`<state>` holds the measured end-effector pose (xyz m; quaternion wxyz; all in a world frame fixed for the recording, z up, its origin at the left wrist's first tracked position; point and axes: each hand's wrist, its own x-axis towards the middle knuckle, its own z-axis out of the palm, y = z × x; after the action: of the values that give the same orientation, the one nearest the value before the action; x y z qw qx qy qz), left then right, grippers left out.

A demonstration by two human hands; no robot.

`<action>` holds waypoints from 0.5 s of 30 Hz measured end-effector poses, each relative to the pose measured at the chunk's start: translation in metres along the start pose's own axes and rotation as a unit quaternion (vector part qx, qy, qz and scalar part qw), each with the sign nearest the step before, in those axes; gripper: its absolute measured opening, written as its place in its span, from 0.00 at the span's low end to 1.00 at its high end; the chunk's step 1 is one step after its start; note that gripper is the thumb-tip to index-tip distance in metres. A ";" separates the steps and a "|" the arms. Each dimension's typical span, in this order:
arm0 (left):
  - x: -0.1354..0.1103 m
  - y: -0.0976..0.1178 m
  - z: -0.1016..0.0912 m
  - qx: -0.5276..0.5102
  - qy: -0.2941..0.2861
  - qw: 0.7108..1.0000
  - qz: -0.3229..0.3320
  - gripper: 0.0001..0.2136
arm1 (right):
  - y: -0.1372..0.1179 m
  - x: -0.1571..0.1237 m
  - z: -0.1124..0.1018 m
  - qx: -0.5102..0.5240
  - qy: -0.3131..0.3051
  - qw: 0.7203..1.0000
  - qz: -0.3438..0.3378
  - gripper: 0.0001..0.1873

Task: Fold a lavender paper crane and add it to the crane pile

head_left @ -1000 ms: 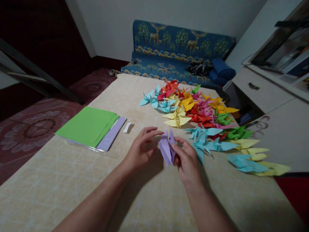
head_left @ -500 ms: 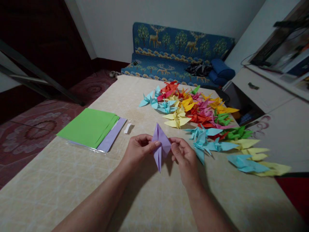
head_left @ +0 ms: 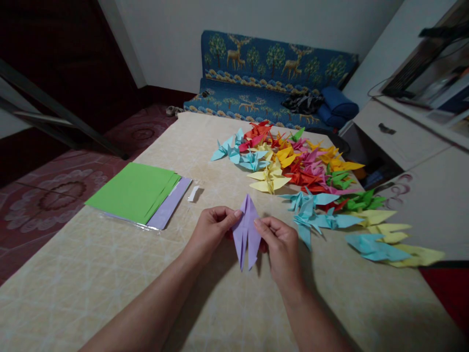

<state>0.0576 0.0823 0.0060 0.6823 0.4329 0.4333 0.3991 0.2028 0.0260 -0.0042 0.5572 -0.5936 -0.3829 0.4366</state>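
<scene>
Step in hand, as judged from where I stand: folding of the purple paper (head_left: 249, 220). The piece sits between the hands, over the near-middle part of the bench (head_left: 110, 283). It is a narrow diamond, with a single point facing away from the person and two split points facing the person.

Left hand (head_left: 210, 227): thumb and fingers pinched on the left edge. Right hand (head_left: 280, 237): pinched on the right edge.

Next move: a further fold would call for one hand to steady the body and the other to align an edge, then crease it.

Paper cranes (head_left: 286, 157) lie beyond and to the right; green sheets (head_left: 132, 193) lie left.
</scene>
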 end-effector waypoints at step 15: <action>0.004 0.004 -0.002 -0.050 -0.012 0.999 0.012 0.17 | 0.001 0.004 0.002 0.055 0.014 0.996 0.071 0.13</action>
<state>0.0565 0.0874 0.0085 0.7031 0.4086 0.3995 0.4233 0.2024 0.0299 -0.0051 0.5618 -0.5940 -0.3074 0.4869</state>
